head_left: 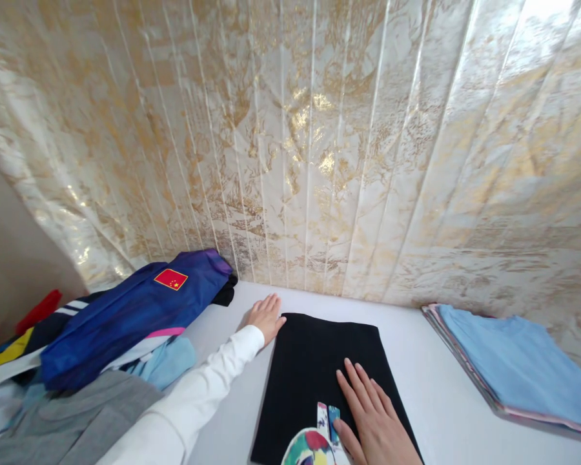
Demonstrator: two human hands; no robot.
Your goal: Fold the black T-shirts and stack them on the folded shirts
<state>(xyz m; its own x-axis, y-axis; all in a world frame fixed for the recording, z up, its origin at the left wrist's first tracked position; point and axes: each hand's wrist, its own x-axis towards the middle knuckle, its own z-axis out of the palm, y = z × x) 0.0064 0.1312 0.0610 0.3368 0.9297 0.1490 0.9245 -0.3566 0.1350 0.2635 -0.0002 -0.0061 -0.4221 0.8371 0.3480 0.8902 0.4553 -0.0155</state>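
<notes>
A black garment (326, 349), folded into a flat rectangle, lies in front of me with a colourful print (310, 449) at its near end. My left hand (266, 316) rests flat with fingers stretched out beside the far left corner of the garment, its thumb touching that edge. On the garment's right half lies my right hand (375, 420), palm down and fingers spread, partly over the print. Neither hand grips anything. The near end of the garment runs out of view.
Heaped loosely on the left are a blue garment with a red flag patch (140, 323), a grey garment (77, 420) and other clothes. A stack of folded clothes with a light blue one on top (523, 368) lies right on the white surface (430, 381). A gold-patterned curtain (290, 142) hangs behind.
</notes>
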